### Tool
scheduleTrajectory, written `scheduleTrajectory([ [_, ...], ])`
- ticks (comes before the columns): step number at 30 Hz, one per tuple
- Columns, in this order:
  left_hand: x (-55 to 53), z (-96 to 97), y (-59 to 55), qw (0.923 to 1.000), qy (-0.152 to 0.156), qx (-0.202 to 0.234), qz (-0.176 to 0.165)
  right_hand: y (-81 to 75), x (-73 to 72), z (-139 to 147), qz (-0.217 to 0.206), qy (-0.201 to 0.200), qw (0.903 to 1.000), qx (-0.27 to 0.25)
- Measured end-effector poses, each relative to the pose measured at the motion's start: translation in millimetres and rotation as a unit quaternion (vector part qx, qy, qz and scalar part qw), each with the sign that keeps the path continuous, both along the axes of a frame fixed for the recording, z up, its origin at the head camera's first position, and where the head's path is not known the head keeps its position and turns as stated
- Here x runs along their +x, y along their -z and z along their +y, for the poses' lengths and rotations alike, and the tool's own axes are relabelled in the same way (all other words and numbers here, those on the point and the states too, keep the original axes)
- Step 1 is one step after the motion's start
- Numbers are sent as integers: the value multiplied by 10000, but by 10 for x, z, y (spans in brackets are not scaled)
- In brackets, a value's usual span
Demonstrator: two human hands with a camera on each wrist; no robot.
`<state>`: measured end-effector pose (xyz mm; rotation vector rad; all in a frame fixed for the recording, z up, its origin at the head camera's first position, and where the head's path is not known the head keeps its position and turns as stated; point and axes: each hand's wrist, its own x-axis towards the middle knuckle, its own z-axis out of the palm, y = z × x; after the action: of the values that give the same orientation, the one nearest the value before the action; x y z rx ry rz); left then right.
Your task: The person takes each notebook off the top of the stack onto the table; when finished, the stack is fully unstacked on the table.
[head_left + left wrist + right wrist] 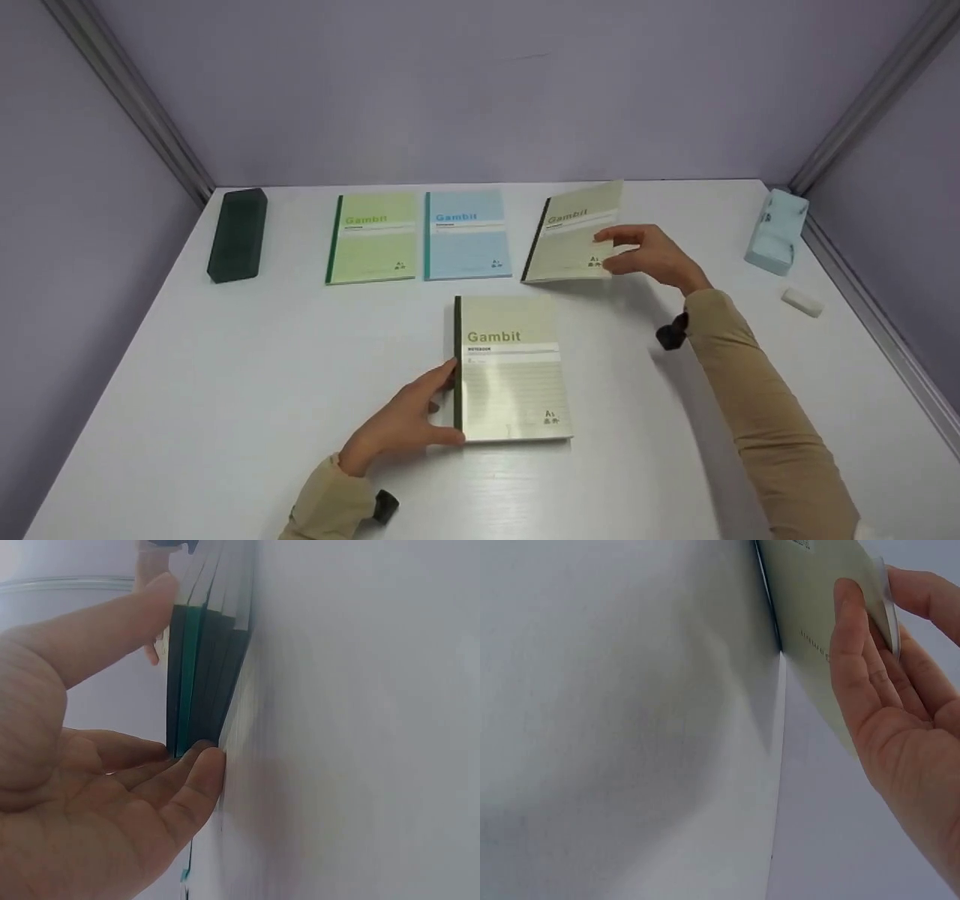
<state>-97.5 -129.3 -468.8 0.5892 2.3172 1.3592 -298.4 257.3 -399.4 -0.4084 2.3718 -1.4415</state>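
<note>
My right hand (651, 253) pinches the right edge of a cream Gambit notebook (559, 240). That edge is raised, while the dark spine side stays low near the table. In the right wrist view the thumb is on one face and the fingers (859, 652) on the other. My left hand (405, 416) rests against the spine side of a stack of notebooks (510, 382) at the front middle, a cream one on top. The left wrist view shows several dark and green spines (195, 675), with the thumb at one end and fingertips farther along them.
A green notebook (375, 247) and a blue notebook (469, 244) lie side by side at the back. A dark green box (238, 236) stands back left. At the right are a pale blue case (778, 232) and a white eraser (802, 301). Walls border the table.
</note>
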Motion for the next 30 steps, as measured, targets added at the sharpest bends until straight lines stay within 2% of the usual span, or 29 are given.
scheduleTrajectory([
  [4,1,-11,-6,10000,-1,38,13,143,-114,45,-329,36,9994,-46],
  [8,1,-18,-7,10000,19,93,29,243,-197,37,-447,156,9989,-44],
  [16,0,-11,-9,10000,-20,42,24,380,-235,4,-590,810,9949,94],
  [21,2,-8,-4,10000,-34,22,0,478,-286,-14,-581,1142,9914,256],
  [26,5,-2,-4,9999,-67,31,-67,497,-310,-47,-558,1276,9895,399],
  [30,7,1,-1,9999,-73,24,-83,499,-305,-81,-363,1441,9872,576],
])
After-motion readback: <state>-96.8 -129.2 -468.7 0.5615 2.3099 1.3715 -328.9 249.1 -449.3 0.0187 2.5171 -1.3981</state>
